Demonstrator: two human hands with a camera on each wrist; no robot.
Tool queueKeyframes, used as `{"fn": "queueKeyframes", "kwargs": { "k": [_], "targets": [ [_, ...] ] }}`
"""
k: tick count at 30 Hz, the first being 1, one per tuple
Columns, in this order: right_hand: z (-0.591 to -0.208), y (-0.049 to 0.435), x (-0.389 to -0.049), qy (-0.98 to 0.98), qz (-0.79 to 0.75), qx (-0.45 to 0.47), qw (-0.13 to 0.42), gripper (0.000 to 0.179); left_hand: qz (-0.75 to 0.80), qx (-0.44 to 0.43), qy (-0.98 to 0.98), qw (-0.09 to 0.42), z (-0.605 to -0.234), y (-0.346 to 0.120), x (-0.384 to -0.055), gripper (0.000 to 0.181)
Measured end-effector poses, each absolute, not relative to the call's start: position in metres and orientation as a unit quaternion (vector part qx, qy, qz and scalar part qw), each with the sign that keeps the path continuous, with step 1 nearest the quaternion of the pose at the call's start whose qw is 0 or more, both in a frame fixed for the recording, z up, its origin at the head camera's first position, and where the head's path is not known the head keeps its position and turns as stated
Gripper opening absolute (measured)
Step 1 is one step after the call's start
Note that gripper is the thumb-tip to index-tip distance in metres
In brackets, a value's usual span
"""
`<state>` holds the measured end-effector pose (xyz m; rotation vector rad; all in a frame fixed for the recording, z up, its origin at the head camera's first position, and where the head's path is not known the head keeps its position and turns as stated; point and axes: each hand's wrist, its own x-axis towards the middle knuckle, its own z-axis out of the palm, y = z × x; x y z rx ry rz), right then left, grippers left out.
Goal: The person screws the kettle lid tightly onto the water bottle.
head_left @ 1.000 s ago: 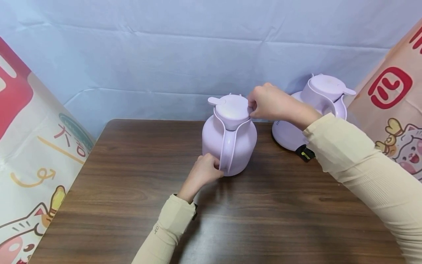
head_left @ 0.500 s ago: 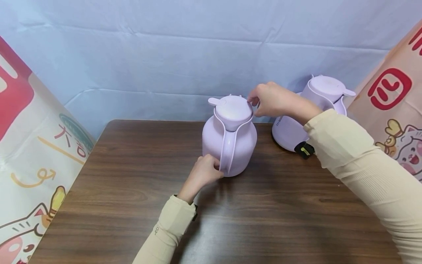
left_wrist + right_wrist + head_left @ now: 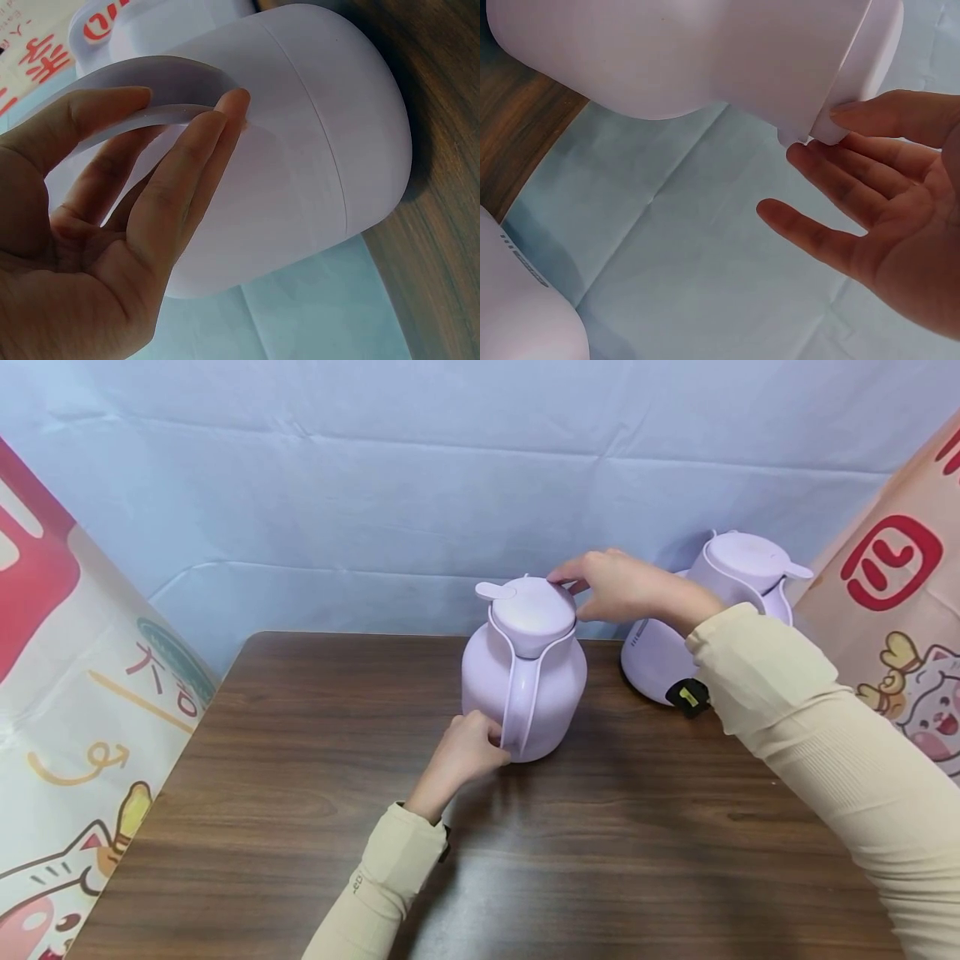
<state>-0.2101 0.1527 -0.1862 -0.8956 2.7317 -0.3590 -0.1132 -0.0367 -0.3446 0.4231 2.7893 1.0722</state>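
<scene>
A lilac thermos jug stands upright on the wooden table, its handle turned toward me. Its round lid is seated in the collar, with a small tab sticking out at the left. Low on the handle, my left hand holds it between thumb and fingers; the left wrist view shows the thumb and fingertips along the handle's edge. My right hand grips the lid's right edge. In the right wrist view, its thumb presses the lid's side while fingers lie along the opposite edge and one finger stands off.
A second lilac thermos jug stands at the back right, partly behind the right forearm. A black wrist strap hangs below the right sleeve. A pale blue cloth covers the wall behind the table, with printed panels at both sides.
My right hand's fingers have shifted round the lid, from its right side toward the far edge, loosening between. The left hand and the jug stay in place.
</scene>
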Motion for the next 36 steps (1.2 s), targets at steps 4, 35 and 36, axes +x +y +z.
{"fn": "queueKeyframes", "kwargs": {
  "k": [4, 35, 36],
  "targets": [
    [-0.188, 0.153, -0.211, 0.934, -0.129, -0.311, 0.119, 0.054, 0.354, 0.140, 0.923, 0.060, -0.344, -0.036, -0.113, 0.036],
    [-0.186, 0.146, -0.198, 0.952, -0.097, -0.287, 0.051, 0.018, 0.347, 0.134, 0.926, 0.066, -0.344, -0.037, -0.114, 0.033],
    [-0.185, 0.146, -0.197, 0.953, -0.094, -0.284, 0.050, 0.016, 0.348, 0.133, 0.926, 0.067, -0.344, -0.037, -0.114, 0.034]
  ]
}}
